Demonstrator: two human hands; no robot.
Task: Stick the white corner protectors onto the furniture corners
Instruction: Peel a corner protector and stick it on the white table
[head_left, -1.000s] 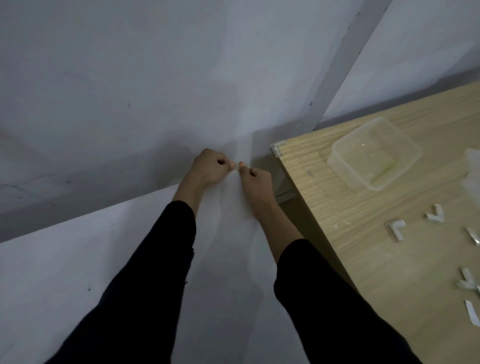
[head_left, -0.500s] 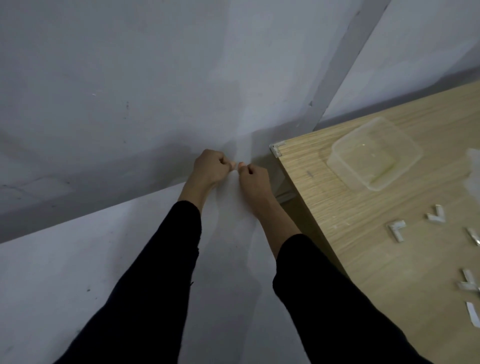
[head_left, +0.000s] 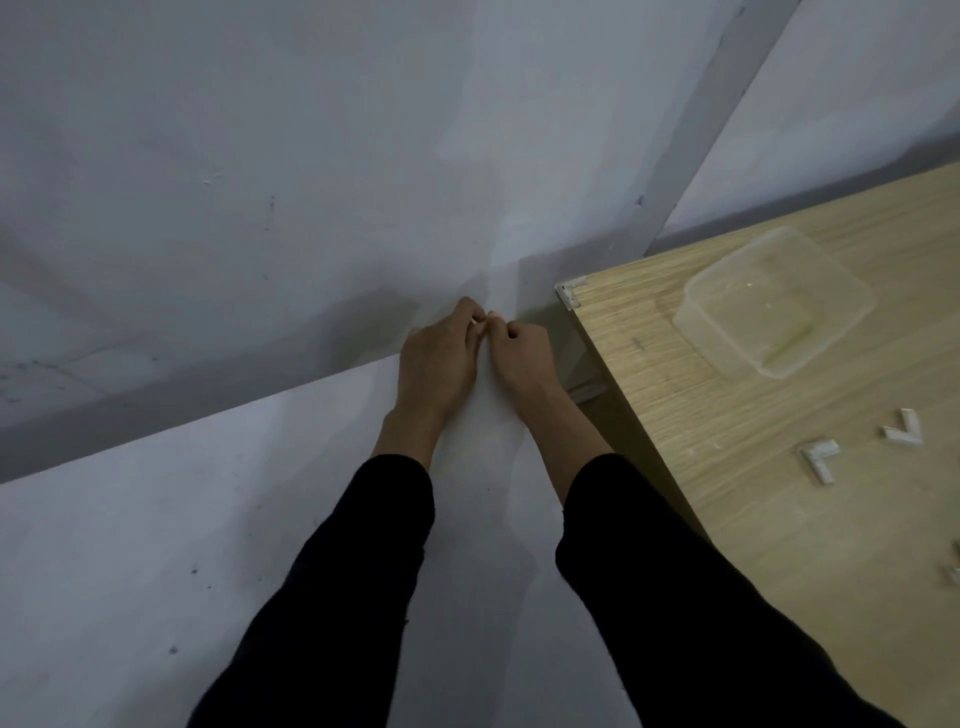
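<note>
- White L-shaped corner protectors (head_left: 821, 460): 2 lie loose and flat on the light wood-grain desk (head_left: 779, 545), near each other, not touching. More white bits at the right frame edge are cut off, so the count is uncertain.
- 1 fitted protector (head_left: 570, 292) already caps the desk's far-left corner.
- Clear rectangular plastic tub (head_left: 774, 301) stands on the desk beyond the loose pieces. Contents cannot be made out.
- Left hand (head_left: 436, 358) and right hand (head_left: 522, 353): both held off the desk, just left of its capped corner, in front of the grey wall (head_left: 260, 156). Fingers are curled on both, and the fingertips of the 2 hands meet.
- Small white piece (head_left: 476, 322) shows between those fingertips, and both hands pinch it. It is too small to tell its shape, but I judge it to be 1 more protector.
- Step in hand (judgement): preparing that piece, most likely picking the backing off its adhesive before fitting. Nothing is being pressed to a corner at this moment.
- Next move calls for:
  - getting the backing fully off, keeping fingers off the sticky face;
  - lining the L up square on a bare corner;
  - pressing firmly along both legs.
- The only corner in view is already covered, so which corner comes next cannot be told.
</note>
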